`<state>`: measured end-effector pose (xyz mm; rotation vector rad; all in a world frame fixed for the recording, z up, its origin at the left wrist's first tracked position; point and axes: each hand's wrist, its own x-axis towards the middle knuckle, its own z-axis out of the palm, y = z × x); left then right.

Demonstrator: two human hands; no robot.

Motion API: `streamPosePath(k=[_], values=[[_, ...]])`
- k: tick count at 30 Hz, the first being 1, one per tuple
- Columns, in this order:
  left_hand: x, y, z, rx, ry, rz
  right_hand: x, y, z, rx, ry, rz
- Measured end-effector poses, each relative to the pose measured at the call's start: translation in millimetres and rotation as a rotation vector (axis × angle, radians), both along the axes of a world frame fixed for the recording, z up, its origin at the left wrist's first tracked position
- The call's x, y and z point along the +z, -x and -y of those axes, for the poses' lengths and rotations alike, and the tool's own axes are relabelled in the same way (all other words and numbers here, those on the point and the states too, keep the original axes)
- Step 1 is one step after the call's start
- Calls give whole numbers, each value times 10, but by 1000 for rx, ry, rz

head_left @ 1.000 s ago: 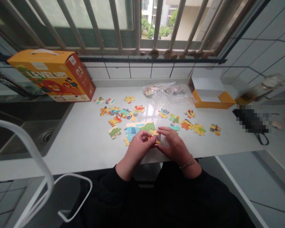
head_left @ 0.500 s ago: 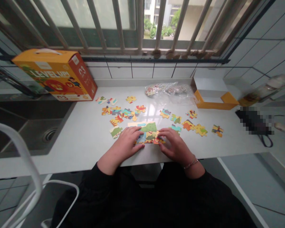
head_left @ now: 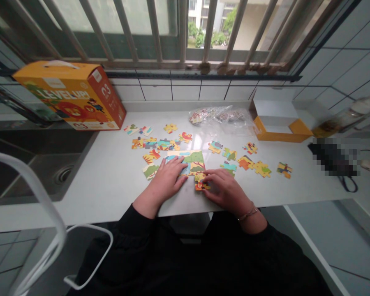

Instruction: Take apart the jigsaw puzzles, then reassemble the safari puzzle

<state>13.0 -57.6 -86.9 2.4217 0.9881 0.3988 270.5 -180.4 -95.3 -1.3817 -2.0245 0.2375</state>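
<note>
Joined puzzle pieces (head_left: 195, 158) form a small picture with green bushes and a tree at the middle of the white counter. My left hand (head_left: 169, 179) lies with its fingers spread over the left part of this picture. Below the picture's lower right edge, my right hand (head_left: 220, 186) pinches a yellow and orange puzzle piece (head_left: 200, 181) between thumb and fingers. Loose pieces lie to the left, among them a yellow and red one (head_left: 151, 156), and to the right, among them a yellow one with a green leaf (head_left: 262, 169).
An orange box (head_left: 70, 98) stands at the back left beside the sink (head_left: 77, 164). Plastic bags (head_left: 217, 116) and an open orange box (head_left: 280, 131) are at the back. A dark, blurred-out object (head_left: 333, 158) lies on the right. A white cable (head_left: 46, 205) rises at lower left.
The joined picture has moved up, away from me. The yellow and orange piece now sits below it, apart from its former place in the lower row. My left hand has flattened over the picture.
</note>
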Motion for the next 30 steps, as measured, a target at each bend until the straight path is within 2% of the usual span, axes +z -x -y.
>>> streamPosePath(k=[11, 21, 30], values=[[-19, 21, 39, -15, -42, 3, -5, -1, -7, 16, 27, 55], [27, 8, 135, -178, 18, 90, 1, 13, -5, 1, 38, 80], [9, 9, 140, -172, 19, 113, -36, 5, 5, -20, 23, 61]])
